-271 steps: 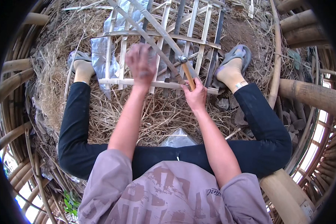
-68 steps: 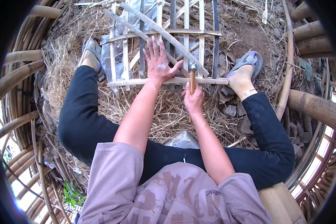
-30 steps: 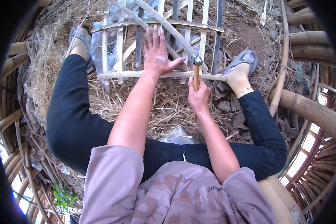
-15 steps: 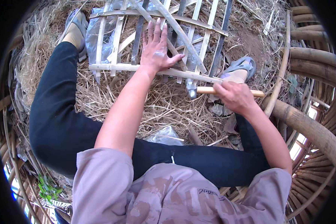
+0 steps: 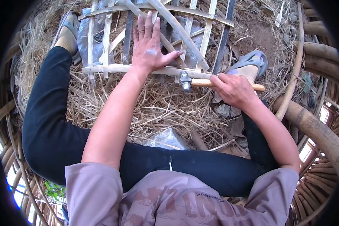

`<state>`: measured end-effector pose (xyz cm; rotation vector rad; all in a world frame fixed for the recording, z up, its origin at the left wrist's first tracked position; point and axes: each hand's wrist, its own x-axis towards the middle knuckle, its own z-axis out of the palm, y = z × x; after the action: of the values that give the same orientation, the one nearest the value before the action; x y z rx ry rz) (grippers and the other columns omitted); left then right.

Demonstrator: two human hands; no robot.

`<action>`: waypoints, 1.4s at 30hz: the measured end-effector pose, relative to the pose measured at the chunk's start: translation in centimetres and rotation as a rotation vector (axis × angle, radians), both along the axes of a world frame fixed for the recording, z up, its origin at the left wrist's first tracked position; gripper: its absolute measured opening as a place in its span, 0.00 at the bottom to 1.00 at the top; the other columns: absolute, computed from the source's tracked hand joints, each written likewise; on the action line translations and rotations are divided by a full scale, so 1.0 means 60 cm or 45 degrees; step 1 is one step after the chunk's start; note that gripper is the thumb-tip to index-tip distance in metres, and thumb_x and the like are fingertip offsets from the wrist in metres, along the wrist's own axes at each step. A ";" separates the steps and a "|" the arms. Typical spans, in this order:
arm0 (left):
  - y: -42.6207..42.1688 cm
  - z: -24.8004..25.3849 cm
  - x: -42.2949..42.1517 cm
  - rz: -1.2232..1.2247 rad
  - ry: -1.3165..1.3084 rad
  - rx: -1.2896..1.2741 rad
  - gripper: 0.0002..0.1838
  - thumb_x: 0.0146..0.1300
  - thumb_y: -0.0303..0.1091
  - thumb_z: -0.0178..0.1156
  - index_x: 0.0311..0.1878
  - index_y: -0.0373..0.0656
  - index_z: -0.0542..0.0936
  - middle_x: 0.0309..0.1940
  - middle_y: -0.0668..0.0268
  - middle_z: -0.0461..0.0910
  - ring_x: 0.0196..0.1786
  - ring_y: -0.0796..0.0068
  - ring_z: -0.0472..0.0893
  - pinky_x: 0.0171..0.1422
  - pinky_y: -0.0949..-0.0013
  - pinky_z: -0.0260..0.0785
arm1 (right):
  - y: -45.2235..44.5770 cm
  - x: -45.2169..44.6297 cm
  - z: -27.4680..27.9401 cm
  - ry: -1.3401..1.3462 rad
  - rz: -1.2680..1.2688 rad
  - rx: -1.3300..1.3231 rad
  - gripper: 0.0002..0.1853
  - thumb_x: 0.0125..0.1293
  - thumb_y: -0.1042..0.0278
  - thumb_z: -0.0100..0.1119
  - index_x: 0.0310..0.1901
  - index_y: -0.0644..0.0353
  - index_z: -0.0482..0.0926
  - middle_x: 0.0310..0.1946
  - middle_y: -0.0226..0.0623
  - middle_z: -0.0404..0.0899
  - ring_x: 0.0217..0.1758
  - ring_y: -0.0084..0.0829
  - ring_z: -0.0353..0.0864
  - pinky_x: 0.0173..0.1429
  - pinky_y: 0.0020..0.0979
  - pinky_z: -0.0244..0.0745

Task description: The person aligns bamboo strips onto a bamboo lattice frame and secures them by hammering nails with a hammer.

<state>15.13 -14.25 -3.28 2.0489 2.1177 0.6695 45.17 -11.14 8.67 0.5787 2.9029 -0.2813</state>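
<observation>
My left hand point(image 5: 148, 49) lies palm down with fingers spread on a lattice of bamboo strips point(image 5: 106, 41). Its heel rests by the crosswise strip point(image 5: 113, 68) along the lattice's near side. In my right hand point(image 5: 235, 90) is a hammer point(image 5: 203, 82), gripped around its wooden handle. The metal hammer head points left and sits just below that near strip; whether it touches the strip I cannot tell. A thicker slanting stick point(image 5: 182, 34) lies across the lattice to the right of my left hand. Some strips are dark, others pale.
Dry straw point(image 5: 154, 109) covers the ground around the lattice. Clear plastic sheeting point(image 5: 87, 37) lies under its left part, and a plastic piece point(image 5: 165, 138) is near my lap. My sandalled feet flank the lattice. Curved bamboo poles point(image 5: 312, 124) stand at the right.
The hammer has shifted slightly left and up in the view, its head now sharper. My left hand stays spread on the lattice. The whole view has shifted a little.
</observation>
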 end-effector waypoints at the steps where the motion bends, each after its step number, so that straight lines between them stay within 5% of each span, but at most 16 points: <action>1: 0.000 -0.001 0.000 -0.004 0.000 0.011 0.72 0.49 0.80 0.67 0.84 0.37 0.50 0.86 0.48 0.41 0.88 0.41 0.36 0.88 0.38 0.33 | 0.000 0.000 -0.001 -0.002 0.005 -0.005 0.10 0.72 0.61 0.61 0.50 0.51 0.77 0.29 0.29 0.75 0.28 0.29 0.85 0.24 0.35 0.75; 19: 0.000 -0.006 0.003 0.014 -0.002 0.040 0.72 0.48 0.83 0.64 0.84 0.37 0.52 0.86 0.50 0.40 0.87 0.41 0.36 0.87 0.36 0.32 | -0.007 -0.007 -0.011 0.146 0.055 0.152 0.12 0.69 0.65 0.59 0.53 0.53 0.77 0.28 0.30 0.73 0.27 0.28 0.83 0.26 0.34 0.76; 22: -0.002 -0.001 0.003 0.010 -0.040 0.045 0.70 0.49 0.77 0.70 0.84 0.42 0.52 0.85 0.49 0.43 0.86 0.37 0.39 0.87 0.37 0.36 | -0.007 -0.011 -0.014 0.039 -0.040 0.161 0.12 0.70 0.65 0.59 0.54 0.53 0.78 0.28 0.30 0.73 0.25 0.28 0.82 0.25 0.34 0.75; 42: -0.002 -0.001 0.002 -0.019 -0.002 0.107 0.71 0.49 0.78 0.70 0.84 0.42 0.50 0.86 0.50 0.41 0.86 0.37 0.39 0.87 0.35 0.36 | -0.017 -0.002 -0.028 0.146 -0.118 -0.009 0.08 0.69 0.66 0.62 0.46 0.55 0.76 0.26 0.32 0.73 0.24 0.34 0.83 0.25 0.37 0.75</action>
<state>15.26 -14.39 -3.37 2.1032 2.1063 0.7703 45.05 -12.15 7.00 0.7204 2.9878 -0.3477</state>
